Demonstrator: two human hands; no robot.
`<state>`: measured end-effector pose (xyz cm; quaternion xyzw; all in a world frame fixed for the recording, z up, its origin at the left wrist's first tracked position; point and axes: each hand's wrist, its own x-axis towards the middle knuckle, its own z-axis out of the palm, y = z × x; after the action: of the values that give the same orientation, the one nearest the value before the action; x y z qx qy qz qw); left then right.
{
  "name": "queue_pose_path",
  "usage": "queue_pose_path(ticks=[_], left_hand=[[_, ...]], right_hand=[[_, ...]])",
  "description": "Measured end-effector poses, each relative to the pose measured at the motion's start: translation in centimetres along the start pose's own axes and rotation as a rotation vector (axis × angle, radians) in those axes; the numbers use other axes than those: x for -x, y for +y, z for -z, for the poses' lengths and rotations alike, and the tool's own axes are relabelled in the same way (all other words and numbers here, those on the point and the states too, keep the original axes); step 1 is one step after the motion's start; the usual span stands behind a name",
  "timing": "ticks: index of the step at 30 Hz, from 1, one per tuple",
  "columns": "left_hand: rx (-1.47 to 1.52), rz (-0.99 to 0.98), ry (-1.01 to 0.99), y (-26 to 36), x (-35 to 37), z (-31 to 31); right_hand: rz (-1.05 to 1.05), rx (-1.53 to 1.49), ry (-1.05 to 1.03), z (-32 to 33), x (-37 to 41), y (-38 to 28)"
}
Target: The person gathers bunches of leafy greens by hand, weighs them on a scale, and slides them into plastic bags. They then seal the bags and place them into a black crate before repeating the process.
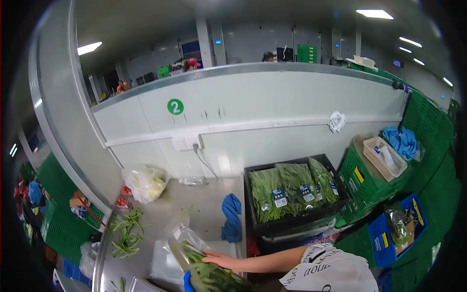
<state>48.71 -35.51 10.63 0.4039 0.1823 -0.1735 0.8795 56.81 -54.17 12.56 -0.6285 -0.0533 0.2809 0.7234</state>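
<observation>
Flat green beans [211,273] fill a pale metal-looking scoop or pan [179,254] at the bottom centre, tilted toward a clear plastic bag [187,234]. My left hand [188,283], in a blue glove and mostly cut off by the frame edge, grips the side of this scoop. My right hand [220,260], bare, lies on top of the beans with its fingers stretched forward. The mouth of the bag is around the scoop's far end; exactly how they overlap is hard to make out. Flat clear bags [163,258] lie beneath on the steel table [197,200].
Loose beans [127,234] lie at left, near punnets of small red produce [123,197] and a white bag [145,183]. A blue cloth [231,218] sits at the table's right. Beyond it, a black crate [259,228] holds bagged beans; green crates [357,192] stand farther right.
</observation>
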Motion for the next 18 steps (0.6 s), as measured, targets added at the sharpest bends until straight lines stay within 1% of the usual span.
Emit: queue_pose_path(ticks=[2, 5, 6, 9, 10, 13, 14, 17, 18], left_hand=[[0.096, 0.037, -0.006, -0.4, 0.4, 3.3], [0.061, 0.045, 0.007, -0.5, 1.3, 2.2], [0.044, 0.045, -0.003, -0.7, 1.4, 1.8], [-0.017, 0.025, -0.02, -1.1, 2.0, 0.4], [-0.04, 0.013, -0.02, -1.3, 2.2, 0.0], [-0.13, -0.029, 0.0, -1.4, 3.0, -0.8], [-0.165, -0.049, 0.009, -1.4, 3.4, -0.9], [-0.29, -0.124, 0.058, -0.9, 4.7, -0.9], [-0.331, -0.149, 0.075, -0.7, 5.2, -0.7]], right_hand=[[-0.151, -0.431, -0.132, 1.5, -0.4, 1.8], [0.338, -0.15, -0.162, 2.8, -2.9, 6.3], [0.518, 0.067, 0.025, 1.8, -3.5, 6.6], [0.46, 0.368, 0.283, 0.8, -4.8, 6.1], [0.422, 0.448, 0.232, 0.6, -4.2, 5.1], [0.428, 0.643, 0.201, 0.3, -2.6, 5.4], [0.466, 0.633, 0.235, -0.1, -1.1, 5.7], [0.663, 0.738, 0.2, -0.3, 3.5, 5.8], [0.66, 0.817, 0.163, -0.1, 4.4, 6.0]])
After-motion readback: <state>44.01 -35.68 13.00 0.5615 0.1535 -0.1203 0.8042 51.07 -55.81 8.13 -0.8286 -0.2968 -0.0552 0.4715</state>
